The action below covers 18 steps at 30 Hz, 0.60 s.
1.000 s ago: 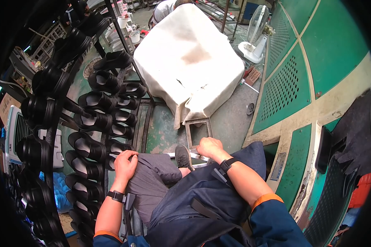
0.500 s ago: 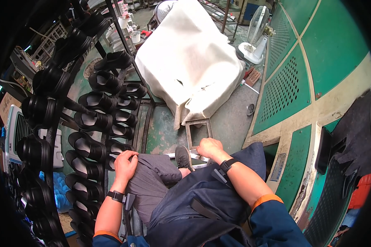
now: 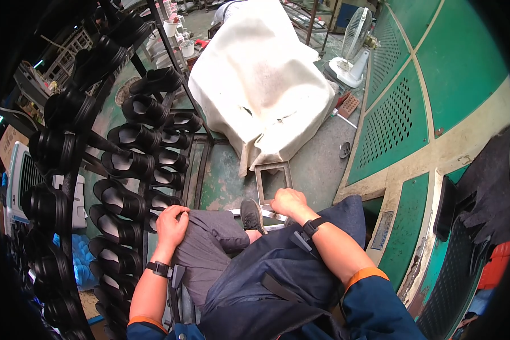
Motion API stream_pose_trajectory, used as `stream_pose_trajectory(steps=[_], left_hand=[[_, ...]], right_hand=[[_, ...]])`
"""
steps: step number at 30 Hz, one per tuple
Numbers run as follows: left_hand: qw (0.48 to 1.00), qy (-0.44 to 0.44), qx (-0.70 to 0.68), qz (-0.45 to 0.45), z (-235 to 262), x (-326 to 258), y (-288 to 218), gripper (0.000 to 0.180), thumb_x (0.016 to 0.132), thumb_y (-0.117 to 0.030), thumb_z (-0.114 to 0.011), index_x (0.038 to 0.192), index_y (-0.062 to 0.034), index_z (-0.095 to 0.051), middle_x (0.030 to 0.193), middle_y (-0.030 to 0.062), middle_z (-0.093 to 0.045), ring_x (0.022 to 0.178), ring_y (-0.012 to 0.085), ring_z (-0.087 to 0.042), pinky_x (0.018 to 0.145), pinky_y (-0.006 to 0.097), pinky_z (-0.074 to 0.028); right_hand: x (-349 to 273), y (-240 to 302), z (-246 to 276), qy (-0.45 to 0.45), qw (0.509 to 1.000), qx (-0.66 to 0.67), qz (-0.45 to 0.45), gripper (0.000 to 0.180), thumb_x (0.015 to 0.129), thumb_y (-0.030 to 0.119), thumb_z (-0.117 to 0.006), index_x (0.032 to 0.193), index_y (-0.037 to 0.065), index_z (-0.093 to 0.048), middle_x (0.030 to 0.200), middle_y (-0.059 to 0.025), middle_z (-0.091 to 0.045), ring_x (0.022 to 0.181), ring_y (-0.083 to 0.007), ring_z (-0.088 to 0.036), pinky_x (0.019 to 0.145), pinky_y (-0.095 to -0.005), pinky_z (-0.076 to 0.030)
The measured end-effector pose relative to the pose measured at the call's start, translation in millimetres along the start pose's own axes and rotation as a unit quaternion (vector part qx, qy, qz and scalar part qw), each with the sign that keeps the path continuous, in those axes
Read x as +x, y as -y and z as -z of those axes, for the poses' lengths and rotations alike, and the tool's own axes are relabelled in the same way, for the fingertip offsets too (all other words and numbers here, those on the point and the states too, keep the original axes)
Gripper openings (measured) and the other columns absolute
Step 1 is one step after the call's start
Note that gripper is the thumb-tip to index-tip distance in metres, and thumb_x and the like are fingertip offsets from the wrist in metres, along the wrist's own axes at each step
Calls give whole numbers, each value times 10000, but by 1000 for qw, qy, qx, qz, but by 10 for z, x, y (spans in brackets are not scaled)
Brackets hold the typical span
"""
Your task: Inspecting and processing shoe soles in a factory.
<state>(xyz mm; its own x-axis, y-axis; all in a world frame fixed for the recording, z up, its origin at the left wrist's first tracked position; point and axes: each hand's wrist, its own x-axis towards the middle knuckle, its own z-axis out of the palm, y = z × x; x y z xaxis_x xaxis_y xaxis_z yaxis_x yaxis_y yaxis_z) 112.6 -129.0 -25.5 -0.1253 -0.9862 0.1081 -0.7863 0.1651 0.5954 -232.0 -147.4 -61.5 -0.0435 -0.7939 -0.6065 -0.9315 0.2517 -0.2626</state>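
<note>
Black rubber boots hang in rows on a rack along the left of the head view, just beside the person's left hand. That hand lies flat and open on the grey-trousered knee, gripping nothing. The right hand is curled shut over a silvery metal piece at the near edge of a square metal frame on the floor. A white cloth-covered bulk sits further out, with a fan near the green wall.
</note>
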Motion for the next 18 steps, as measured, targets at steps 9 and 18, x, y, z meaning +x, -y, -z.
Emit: stream_pose_trajectory(steps=[9, 18], left_hand=[[1000, 4, 1, 3, 4, -5, -12, 163, 824, -142, -607, 876, -33, -717, 875, 119, -694, 862, 315, -663, 769, 383, -514], [1000, 3, -4, 3, -1, -5, 7, 165, 828, -143, -605, 879, -33, -716, 875, 117, -695, 864, 310, -665, 771, 378, -513]], right_hand=[[7, -5, -2, -2, 1000, 1, -1, 319, 838, 254, -557, 996, 65, -759, 1052, -167, -727, 1023, -320, -692, 869, -409, -536], [29, -4, -11, 1, 1000, -5, -1, 318, 843, 260, -558, 996, 67, -760, 1041, -153, -733, 1017, -310, -696, 866, -405, -539]])
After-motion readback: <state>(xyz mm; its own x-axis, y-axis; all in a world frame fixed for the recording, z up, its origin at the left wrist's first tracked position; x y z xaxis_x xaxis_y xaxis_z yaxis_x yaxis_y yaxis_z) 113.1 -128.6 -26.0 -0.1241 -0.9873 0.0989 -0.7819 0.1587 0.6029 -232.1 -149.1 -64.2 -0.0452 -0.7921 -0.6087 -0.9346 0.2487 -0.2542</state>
